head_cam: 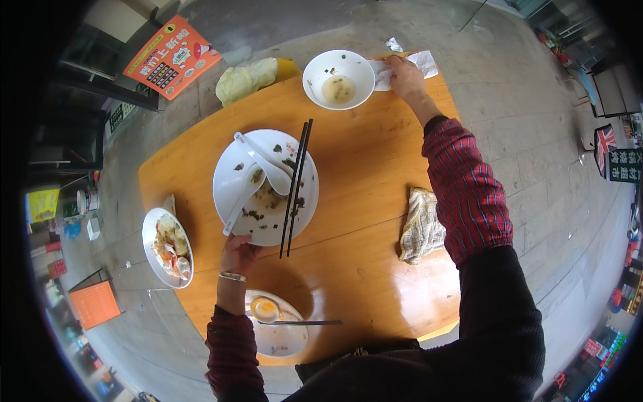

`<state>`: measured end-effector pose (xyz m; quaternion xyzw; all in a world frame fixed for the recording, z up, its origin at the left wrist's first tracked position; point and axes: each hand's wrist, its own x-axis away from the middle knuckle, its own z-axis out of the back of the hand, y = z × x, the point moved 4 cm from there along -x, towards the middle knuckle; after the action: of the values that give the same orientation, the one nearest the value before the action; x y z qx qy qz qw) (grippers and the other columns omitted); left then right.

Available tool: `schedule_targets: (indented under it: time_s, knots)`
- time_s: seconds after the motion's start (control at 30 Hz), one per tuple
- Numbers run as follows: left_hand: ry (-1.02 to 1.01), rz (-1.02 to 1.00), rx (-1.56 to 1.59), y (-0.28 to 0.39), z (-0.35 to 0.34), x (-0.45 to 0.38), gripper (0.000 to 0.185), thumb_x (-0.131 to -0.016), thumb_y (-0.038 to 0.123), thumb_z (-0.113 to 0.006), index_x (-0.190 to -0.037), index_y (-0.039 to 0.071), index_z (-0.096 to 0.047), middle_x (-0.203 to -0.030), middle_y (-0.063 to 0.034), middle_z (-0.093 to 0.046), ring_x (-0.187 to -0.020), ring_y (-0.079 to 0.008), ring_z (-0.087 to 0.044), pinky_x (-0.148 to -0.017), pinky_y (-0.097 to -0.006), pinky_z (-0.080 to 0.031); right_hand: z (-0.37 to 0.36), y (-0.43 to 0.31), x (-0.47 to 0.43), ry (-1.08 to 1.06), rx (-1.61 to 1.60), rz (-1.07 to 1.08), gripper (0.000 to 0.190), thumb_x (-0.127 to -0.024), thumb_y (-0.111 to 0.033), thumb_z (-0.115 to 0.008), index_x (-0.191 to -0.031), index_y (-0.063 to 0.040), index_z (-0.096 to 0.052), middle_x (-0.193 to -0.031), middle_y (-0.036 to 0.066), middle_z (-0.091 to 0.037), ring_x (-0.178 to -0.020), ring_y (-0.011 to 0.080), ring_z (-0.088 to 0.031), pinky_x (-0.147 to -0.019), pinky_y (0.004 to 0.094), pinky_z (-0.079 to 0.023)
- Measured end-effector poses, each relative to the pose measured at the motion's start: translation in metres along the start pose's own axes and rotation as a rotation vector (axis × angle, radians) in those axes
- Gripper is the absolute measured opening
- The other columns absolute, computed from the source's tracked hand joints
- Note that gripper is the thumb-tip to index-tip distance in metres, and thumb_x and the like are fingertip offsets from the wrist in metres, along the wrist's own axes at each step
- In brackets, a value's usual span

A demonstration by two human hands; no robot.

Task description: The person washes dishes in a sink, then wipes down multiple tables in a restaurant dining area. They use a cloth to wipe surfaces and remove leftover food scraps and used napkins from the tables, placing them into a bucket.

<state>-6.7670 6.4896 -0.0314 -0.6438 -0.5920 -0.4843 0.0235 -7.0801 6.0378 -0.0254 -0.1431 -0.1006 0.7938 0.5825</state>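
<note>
My left hand (240, 255) grips the near rim of a large white bowl (228, 173) with broth and dark green scraps. Two white soup spoons (271, 173) lie in this bowl, and a pair of black chopsticks (296, 186) rests across its right side. At the table's far edge my right hand (406, 75) is on crumpled white paper napkins (424, 64); whether its fingers grip them I cannot tell. Just left of the napkins stands a smaller white bowl (339, 90) with cloudy broth and green bits.
On the wooden table (361, 196) lie a folded cloth (422, 226) at right and a soiled plate (281, 339) with a spoon and chopsticks near my body. A bowl of food scraps (171, 251) sits at the left edge. A pale green plastic bag (246, 80) is at the far left edge.
</note>
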Motion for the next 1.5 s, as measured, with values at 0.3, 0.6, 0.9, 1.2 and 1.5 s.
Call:
schedule_targets:
  time_s: [0.3,0.6,0.9,1.2,1.5]
  knots:
    - [0.764,-0.216,-0.148,0.036,0.017,0.073,0.052,-0.071,-0.005,-0.047,-0.122,0.006,-0.052,-0.109,-0.0118,-0.057,-0.1,-0.0257,-0.059,-0.082,-0.0383,-0.051,-0.004,0.002,0.108,0.199,-0.287,0.445,0.042,-0.079,0.002,-0.058,-0.117,-0.015,-0.066,-0.13,0.004,-0.059,-0.125,0.0291,-0.049,-0.105,0.0391,-0.039]
    - [-0.135,-0.758,-0.647,0.113,-0.184,-0.12,0.026,-0.084,0.006,-0.064,-0.11,0.004,-0.063,-0.101,-0.0047,-0.065,-0.092,-0.0144,-0.063,-0.08,-0.0293,-0.053,0.009,-0.007,0.175,0.151,-0.554,0.235,0.037,-0.071,0.016,-0.056,-0.094,-0.007,-0.074,-0.106,0.01,-0.069,-0.096,0.0248,-0.066,-0.086,0.031,-0.053]
    - [-0.075,-0.272,-1.137,0.081,-0.262,-0.292,0.043,-0.081,0.009,-0.059,-0.123,0.002,-0.053,-0.113,-0.0201,-0.061,-0.102,-0.0329,-0.064,-0.087,-0.0441,-0.054,0.128,-0.003,0.319,0.013,-1.223,-0.184,0.033,-0.082,0.017,-0.054,-0.105,-0.001,-0.07,-0.116,0.012,-0.065,-0.107,0.0217,-0.061,-0.092,0.0326,-0.049]
    - [-0.337,-0.149,-0.625,0.104,-0.259,-0.194,0.051,-0.081,-0.01,-0.048,-0.131,-0.001,-0.04,-0.124,-0.0213,-0.052,-0.105,-0.0401,-0.061,-0.085,-0.0547,-0.056,0.112,0.028,0.448,0.025,-1.295,-0.984,0.032,-0.079,0.016,-0.057,-0.104,0.001,-0.07,-0.108,0.011,-0.068,-0.098,0.0164,-0.064,-0.087,0.0279,-0.049]
    - [-0.254,0.128,-0.646,0.151,-0.143,-0.054,0.043,-0.08,0.014,-0.053,-0.12,0.0,-0.051,-0.099,-0.0187,-0.066,-0.088,-0.0332,-0.068,-0.075,-0.0358,-0.058,0.079,0.009,0.449,-0.115,-1.301,-1.071,0.033,-0.078,0.013,-0.057,-0.106,0.0,-0.07,-0.103,0.006,-0.069,-0.095,0.013,-0.062,-0.087,0.0254,-0.045]
